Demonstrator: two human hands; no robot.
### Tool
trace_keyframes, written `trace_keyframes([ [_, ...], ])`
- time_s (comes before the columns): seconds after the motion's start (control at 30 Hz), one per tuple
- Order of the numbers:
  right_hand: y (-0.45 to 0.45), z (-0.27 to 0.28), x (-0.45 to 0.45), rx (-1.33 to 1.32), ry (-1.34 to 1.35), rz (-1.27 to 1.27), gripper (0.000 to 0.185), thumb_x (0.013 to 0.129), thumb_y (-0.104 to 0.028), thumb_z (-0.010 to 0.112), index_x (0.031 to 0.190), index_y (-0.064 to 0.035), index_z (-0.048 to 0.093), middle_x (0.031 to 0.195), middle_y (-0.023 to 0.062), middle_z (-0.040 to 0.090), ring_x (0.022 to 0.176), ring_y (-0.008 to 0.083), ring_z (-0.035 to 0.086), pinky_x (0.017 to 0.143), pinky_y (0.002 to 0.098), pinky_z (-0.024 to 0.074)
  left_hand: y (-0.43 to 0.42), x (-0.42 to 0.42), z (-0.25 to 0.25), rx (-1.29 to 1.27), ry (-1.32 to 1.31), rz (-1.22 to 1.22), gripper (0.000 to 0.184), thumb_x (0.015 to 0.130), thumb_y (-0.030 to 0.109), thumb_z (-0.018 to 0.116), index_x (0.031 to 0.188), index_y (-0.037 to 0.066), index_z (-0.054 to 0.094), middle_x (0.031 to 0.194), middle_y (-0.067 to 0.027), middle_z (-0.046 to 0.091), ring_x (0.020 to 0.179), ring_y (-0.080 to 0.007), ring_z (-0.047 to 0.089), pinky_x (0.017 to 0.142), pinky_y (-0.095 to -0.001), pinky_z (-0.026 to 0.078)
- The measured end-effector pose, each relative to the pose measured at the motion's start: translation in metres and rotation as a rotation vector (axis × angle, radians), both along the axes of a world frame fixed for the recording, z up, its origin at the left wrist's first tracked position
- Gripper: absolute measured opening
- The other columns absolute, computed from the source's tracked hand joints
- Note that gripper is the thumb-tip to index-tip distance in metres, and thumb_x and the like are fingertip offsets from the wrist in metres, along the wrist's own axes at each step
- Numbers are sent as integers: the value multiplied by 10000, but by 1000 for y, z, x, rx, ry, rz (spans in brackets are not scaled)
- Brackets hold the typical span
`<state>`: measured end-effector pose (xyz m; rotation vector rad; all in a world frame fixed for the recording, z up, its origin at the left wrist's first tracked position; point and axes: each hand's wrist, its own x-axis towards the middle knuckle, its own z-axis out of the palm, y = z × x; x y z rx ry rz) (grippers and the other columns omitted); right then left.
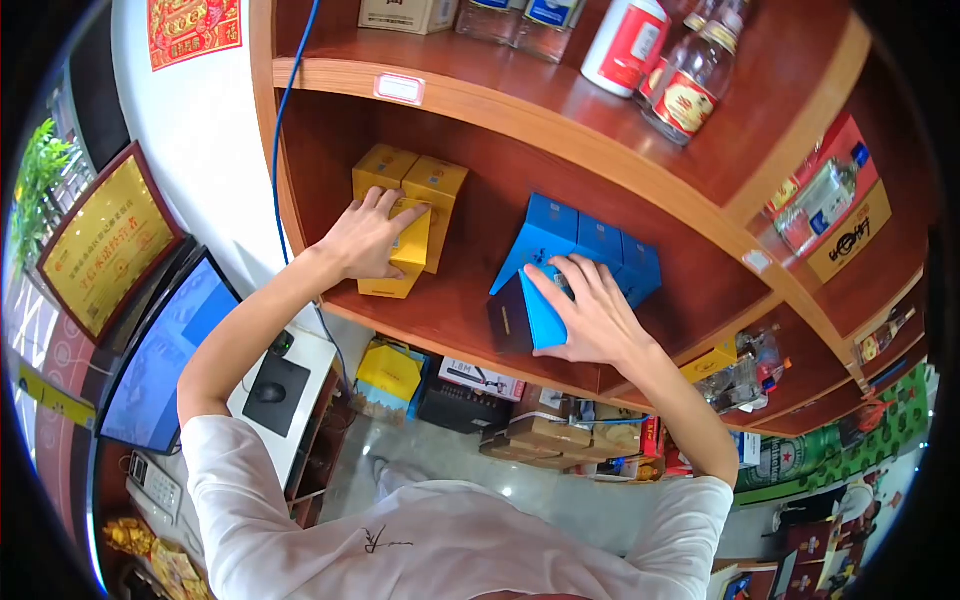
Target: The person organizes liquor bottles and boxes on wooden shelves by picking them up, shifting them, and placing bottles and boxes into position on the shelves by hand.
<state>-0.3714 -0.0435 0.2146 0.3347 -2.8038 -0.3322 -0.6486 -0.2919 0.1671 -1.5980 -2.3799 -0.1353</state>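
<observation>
On the wooden shelf, my left hand (365,238) grips a yellow box (413,240) at the front of a small group, fingers over its top and thumb at its near side. Two more yellow boxes (436,178) stand right behind it. My right hand (592,312) is spread across the top of a blue box (541,312) with a dark side face, thumb and fingers on opposite edges. Several other blue boxes (549,222) stand in a row behind that one, partly covered by my fingers.
Glass bottles (690,85) and a white-and-red bottle (627,45) stand on the shelf above. A blue cable (276,160) hangs down the shelf's left side. At left are a monitor (165,350) and a mouse (270,391). Cardboard cartons (540,425) sit below.
</observation>
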Motion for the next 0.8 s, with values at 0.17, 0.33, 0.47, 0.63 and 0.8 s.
trace_keyframes([
  [0.17, 1, 2, -53, -87, -29, -134, 1199, 573, -498, 949, 1578, -161, 389, 1459, 231, 461, 1327, 436, 456, 1105, 549, 417, -13, -54, -6, -70, -162, 24, 1103, 663, 403, 934, 1583, 157, 377, 1487, -247, 444, 1382, -427, 422, 1123, -587, 427],
  [0.33, -19, -1, -100, -167, -91, -268, 1224, 594, -530, 939, 1599, -160, 346, 1507, 253, 425, 1366, 484, 425, 1121, 583, 412, -15, -60, -9, -117, -66, 112, 1043, 690, 335, 906, 1575, 147, 385, 1542, -257, 398, 1448, -450, 347, 1226, -597, 268],
  [0.47, -25, -6, -132, -236, -133, -392, 1230, 623, -540, 922, 1613, -147, 308, 1515, 262, 411, 1412, 498, 389, 1117, 595, 430, -2, -54, -31, 3, 68, 86, 794, 772, 112, 785, 1500, 151, 471, 1538, -262, 409, 1482, -437, 324, 1238, -585, 253],
  [0.63, -19, -10, -167, -158, -107, -429, 1255, 603, -524, 934, 1614, -131, 304, 1534, 239, 399, 1433, 462, 377, 1167, 584, 370, -4, -68, -45, 40, 76, -52, 813, 724, 78, 840, 1457, 167, 499, 1577, -275, 369, 1485, -465, 332, 1249, -531, 285],
  [0.8, 8, -29, -193, -156, -108, -475, 1277, 606, -580, 919, 1620, -125, 290, 1561, 295, 365, 1440, 476, 362, 1186, 632, 313, -17, -84, -49, 50, 138, -143, 662, 712, 38, 826, 1312, 129, 563, 1579, -241, 392, 1462, -436, 391, 1240, -517, 318],
])
